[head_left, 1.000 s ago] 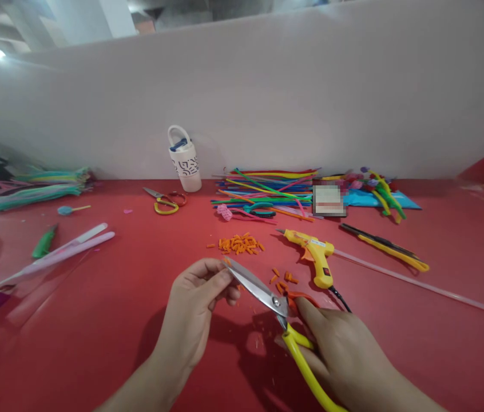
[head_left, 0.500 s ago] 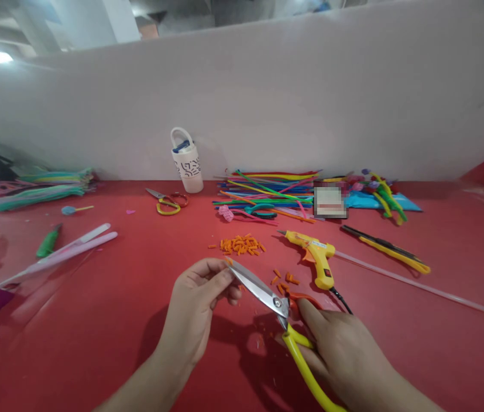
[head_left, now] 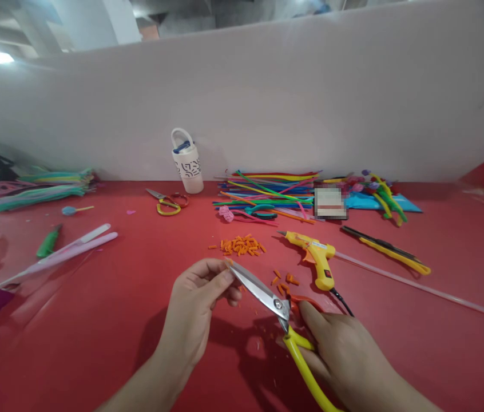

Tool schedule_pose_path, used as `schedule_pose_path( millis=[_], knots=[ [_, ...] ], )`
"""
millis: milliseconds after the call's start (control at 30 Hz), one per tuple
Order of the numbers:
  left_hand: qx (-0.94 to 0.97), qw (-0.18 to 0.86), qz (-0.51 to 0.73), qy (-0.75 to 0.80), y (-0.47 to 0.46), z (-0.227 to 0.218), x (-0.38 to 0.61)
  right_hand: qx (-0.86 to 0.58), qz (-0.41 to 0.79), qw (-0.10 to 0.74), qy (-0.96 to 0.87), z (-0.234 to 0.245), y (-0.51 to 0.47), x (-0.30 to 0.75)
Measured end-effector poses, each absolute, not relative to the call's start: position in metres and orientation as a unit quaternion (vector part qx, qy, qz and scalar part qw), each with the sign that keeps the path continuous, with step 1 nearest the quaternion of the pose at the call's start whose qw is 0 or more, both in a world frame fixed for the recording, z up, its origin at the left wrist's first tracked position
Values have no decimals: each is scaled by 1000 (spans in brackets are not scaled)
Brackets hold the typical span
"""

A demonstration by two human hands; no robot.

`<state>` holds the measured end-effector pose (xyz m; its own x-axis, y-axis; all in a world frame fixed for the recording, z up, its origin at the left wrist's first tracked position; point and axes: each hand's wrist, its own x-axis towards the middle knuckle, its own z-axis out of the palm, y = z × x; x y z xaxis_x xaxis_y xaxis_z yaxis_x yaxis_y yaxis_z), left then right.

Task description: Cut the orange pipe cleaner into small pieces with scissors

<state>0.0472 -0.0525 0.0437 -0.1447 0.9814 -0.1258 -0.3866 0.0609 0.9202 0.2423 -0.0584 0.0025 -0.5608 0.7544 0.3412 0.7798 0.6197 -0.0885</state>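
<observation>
My left hand (head_left: 201, 297) pinches a small orange piece (head_left: 229, 261), mostly hidden by the fingertips. Against that piece lie the tips of the scissors (head_left: 259, 289), whose handles are yellow and orange-red. My right hand (head_left: 336, 337) is wrapped round those handles, low and to the right. Just beyond the left fingertips is a pile of short orange pieces (head_left: 242, 245). A few more loose orange pieces (head_left: 285, 280) are scattered beside the scissors' pivot, and tiny orange scraps lie under the blades.
A yellow glue gun (head_left: 317, 254) with a long glue stick lies to the right, near a utility knife (head_left: 385, 249). Behind are colourful pipe cleaners (head_left: 268, 191), a white tumbler (head_left: 188, 166) and second scissors (head_left: 167, 201). A green-handled tool (head_left: 48, 241) lies left, before the low wall (head_left: 242, 109).
Almost nothing differs. Both hands and the scissors stay in nearly the same place, with the blade tips still at the orange piece.
</observation>
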Motion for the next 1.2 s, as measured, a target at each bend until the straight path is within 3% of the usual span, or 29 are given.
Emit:
schedule_pose_path(
  millis=[333, 467, 667, 800, 1200],
  knots=[
    [328, 561, 603, 462, -51, 44, 46, -463, -9, 154, -873, 2, -57, 247],
    [335, 592, 580, 449, -51, 41, 47, -506, 167, 160, -831, 7, -55, 244],
    [330, 731, 441, 402, -59, 29, 65, -500, 464, 282, -675, 24, -57, 236],
    [341, 767, 364, 405, -67, 23, 78, -486, 597, 289, -569, 28, -59, 235],
    [394, 728, 354, 435, -71, 15, 84, -478, 577, 294, -593, 36, -61, 233]
  ],
)
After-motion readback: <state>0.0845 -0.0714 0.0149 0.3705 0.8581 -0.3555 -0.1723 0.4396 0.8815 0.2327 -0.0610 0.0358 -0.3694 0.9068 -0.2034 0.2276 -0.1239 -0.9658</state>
